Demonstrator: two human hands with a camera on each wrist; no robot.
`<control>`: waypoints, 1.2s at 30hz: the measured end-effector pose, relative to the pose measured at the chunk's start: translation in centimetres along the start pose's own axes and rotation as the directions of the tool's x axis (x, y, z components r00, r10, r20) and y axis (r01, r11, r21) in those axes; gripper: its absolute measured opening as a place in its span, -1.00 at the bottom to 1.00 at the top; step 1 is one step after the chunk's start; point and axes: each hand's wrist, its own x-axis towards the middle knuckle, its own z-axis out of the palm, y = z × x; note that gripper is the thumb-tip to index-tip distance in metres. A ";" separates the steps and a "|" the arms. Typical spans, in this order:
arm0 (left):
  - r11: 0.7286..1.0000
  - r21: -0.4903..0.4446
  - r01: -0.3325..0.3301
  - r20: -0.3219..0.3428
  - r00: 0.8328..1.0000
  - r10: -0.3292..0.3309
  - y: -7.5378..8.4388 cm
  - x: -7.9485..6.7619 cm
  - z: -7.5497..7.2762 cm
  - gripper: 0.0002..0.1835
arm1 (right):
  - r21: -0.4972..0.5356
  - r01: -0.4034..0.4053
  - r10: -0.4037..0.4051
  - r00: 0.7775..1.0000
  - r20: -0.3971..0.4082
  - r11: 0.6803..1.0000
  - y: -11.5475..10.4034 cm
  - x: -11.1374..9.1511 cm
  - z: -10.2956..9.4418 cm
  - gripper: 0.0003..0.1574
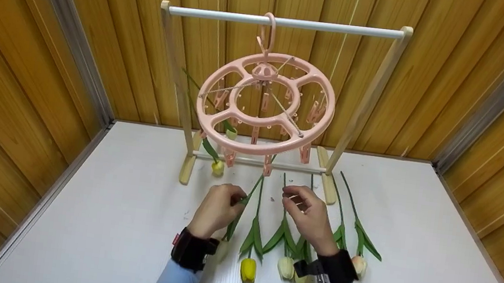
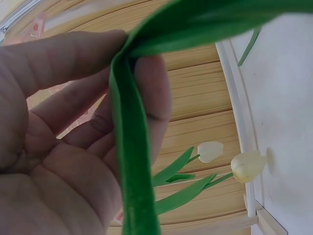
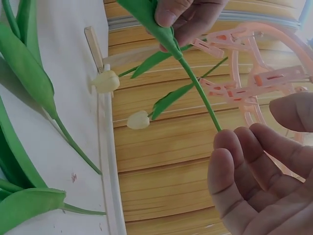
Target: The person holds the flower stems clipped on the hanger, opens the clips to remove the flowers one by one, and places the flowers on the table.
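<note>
My left hand (image 1: 220, 207) pinches a pale tulip by its green leaf and stem (image 2: 134, 161), lifting it above the white table. Close by on the right, my right hand (image 1: 312, 216) has its fingers loosely bent, the thumb apart. In the right wrist view, the stem's thin end reaches the fingertips (image 3: 227, 142) of that hand, and I cannot tell if they touch. Ahead hangs a round pink clip hanger (image 1: 265, 72) with dangling pegs (image 1: 305, 154). Two tulips, one yellowish (image 1: 217, 168) and one pale (image 1: 231, 132), hang flower-down at its left side.
A wooden rack with a white bar (image 1: 333, 27) carries the hanger. On the white table (image 1: 117, 221) lie several tulips, among them a yellow one (image 1: 248, 271), a white one (image 1: 286, 267) and a peach one (image 1: 358, 266). Wood-patterned walls (image 1: 62, 41) enclose the table.
</note>
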 end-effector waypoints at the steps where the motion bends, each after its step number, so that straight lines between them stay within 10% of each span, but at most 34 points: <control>1: 1.000 0.000 0.006 -0.001 1.000 -0.006 0.0 0.0 0.0 -0.86 | -0.009 0.005 -0.004 1.000 0.006 1.000 0.0 0.0 0.1 -0.74; 36: 0.980 -0.036 0.198 0.121 0.974 -0.192 -2.5 -0.5 0.2 -0.81 | -0.108 0.012 0.002 0.992 0.125 0.994 0.4 -0.5 2.1 -0.74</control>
